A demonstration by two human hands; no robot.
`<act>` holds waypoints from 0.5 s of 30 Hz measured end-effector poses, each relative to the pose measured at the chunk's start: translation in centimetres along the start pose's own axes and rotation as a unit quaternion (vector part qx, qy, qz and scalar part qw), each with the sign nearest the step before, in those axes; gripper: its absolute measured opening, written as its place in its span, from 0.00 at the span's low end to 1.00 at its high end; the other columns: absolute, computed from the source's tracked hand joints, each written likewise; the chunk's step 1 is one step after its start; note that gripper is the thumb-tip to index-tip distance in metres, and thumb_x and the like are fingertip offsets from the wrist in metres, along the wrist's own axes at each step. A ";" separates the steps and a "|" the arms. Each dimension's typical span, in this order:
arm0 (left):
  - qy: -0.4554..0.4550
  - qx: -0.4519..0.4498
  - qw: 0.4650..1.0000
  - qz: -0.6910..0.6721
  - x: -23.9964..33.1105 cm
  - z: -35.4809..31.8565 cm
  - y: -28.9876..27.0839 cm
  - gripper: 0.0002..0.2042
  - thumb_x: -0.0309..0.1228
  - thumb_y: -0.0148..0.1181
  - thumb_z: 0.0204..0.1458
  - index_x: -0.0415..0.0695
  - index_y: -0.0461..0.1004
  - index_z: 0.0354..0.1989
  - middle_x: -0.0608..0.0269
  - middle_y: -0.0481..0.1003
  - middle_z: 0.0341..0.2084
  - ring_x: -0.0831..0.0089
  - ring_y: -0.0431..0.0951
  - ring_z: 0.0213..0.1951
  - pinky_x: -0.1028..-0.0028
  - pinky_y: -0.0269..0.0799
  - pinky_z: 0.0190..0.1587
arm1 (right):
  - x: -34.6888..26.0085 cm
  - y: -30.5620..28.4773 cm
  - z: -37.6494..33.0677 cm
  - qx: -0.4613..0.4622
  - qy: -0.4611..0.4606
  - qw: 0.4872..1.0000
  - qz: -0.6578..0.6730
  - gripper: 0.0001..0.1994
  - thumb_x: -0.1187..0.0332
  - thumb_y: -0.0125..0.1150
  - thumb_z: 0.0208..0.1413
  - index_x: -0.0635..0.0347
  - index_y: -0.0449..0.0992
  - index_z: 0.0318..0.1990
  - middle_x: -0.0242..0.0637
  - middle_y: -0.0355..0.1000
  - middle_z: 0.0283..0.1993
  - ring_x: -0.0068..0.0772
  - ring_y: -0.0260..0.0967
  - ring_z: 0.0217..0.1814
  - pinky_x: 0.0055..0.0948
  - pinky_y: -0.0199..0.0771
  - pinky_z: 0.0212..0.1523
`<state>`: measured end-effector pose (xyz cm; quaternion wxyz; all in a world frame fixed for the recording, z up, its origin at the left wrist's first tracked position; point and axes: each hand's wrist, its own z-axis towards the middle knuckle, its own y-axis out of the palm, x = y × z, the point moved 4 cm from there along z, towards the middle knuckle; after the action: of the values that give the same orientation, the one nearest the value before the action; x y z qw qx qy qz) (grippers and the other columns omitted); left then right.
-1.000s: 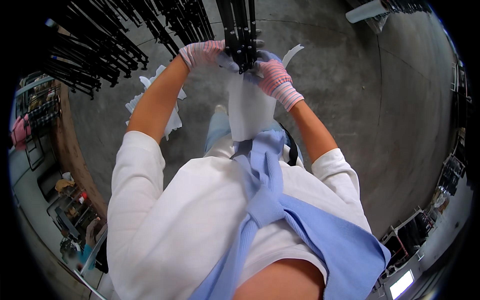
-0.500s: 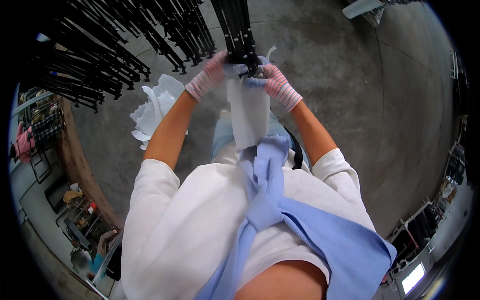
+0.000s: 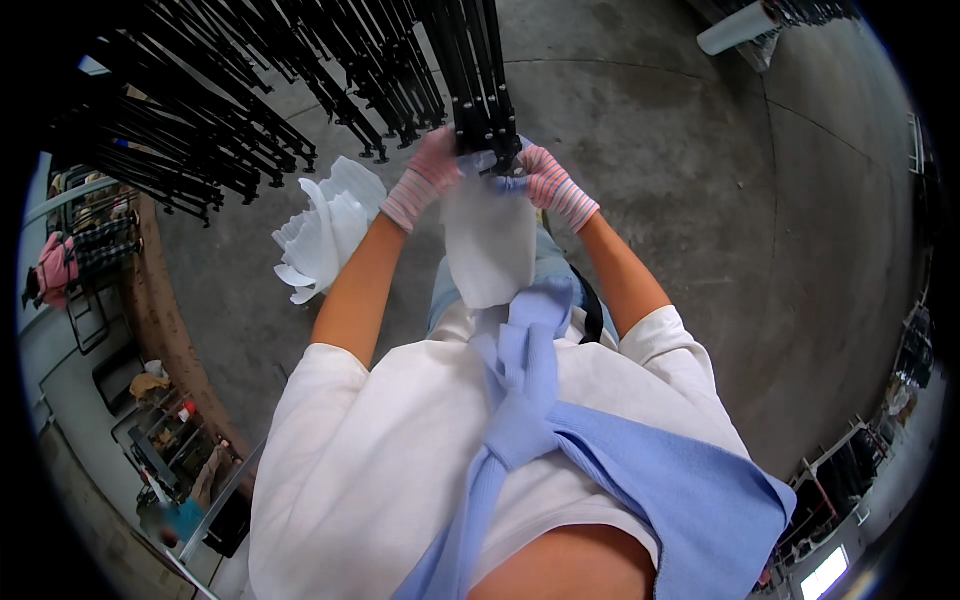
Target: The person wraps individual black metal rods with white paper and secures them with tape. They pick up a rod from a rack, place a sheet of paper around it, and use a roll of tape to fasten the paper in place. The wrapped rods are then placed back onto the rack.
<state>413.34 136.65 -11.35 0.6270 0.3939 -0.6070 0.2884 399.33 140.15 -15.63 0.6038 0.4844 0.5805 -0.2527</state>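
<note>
A white foam sheet (image 3: 490, 250) hangs in front of me against the lower end of a bundle of black metal bars (image 3: 485, 110) with bolted joints. My left hand (image 3: 436, 165), in a pink-and-white striped glove with bluish fingertips, closes on the sheet's upper left part; motion smears it slightly. On the other side my right hand (image 3: 546, 180), gloved alike, pinches the sheet's upper right edge beside the bar ends. Its fingertips are partly behind the bars. The sheet's lower end reaches down to the blue cloth (image 3: 530, 350) knotted over my white shirt.
More black metal bars (image 3: 220, 130) hang in rows at the upper left. Several white foam sheets (image 3: 330, 225) lie in a loose pile left of my legs. A white roll (image 3: 738, 28) lies far right on the concrete floor. Shelves and racks (image 3: 840, 470) line both sides.
The bars and both hands sit slightly lower in view. The sheet's upper part has shifted a little left, and a white strip that showed above my right hand no longer shows.
</note>
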 end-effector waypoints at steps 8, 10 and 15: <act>-0.015 0.070 0.995 -0.069 1.7 -1.5 0.8 0.13 0.17 0.57 0.38 0.41 0.69 0.36 0.67 0.72 0.31 0.79 0.71 0.34 0.79 0.69 0.38 | -0.6 0.4 -1.8 -0.088 0.111 0.974 0.175 0.05 0.71 0.64 0.37 0.57 0.73 0.21 0.20 0.65 0.18 0.11 0.56 0.20 0.15 0.55 0.21; 0.000 0.082 0.992 -0.098 1.3 -1.8 1.0 0.13 0.18 0.57 0.39 0.41 0.69 0.36 0.68 0.72 0.31 0.79 0.71 0.34 0.79 0.68 0.38 | 0.5 -0.4 -1.8 -0.108 0.098 0.966 0.216 0.06 0.69 0.63 0.39 0.58 0.72 0.20 0.21 0.63 0.17 0.12 0.55 0.19 0.15 0.54 0.21; 0.041 0.161 0.977 -0.134 1.9 -2.9 1.9 0.14 0.17 0.53 0.41 0.40 0.68 0.39 0.65 0.71 0.35 0.78 0.72 0.34 0.78 0.70 0.37 | 1.3 0.1 -1.7 -0.121 0.102 0.958 0.239 0.08 0.69 0.63 0.38 0.58 0.69 0.18 0.22 0.62 0.17 0.14 0.55 0.19 0.16 0.55 0.22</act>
<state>413.44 139.85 -9.08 0.6124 0.5552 -0.4685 0.3118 398.90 142.03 -16.55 0.6383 0.5555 0.5325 0.0215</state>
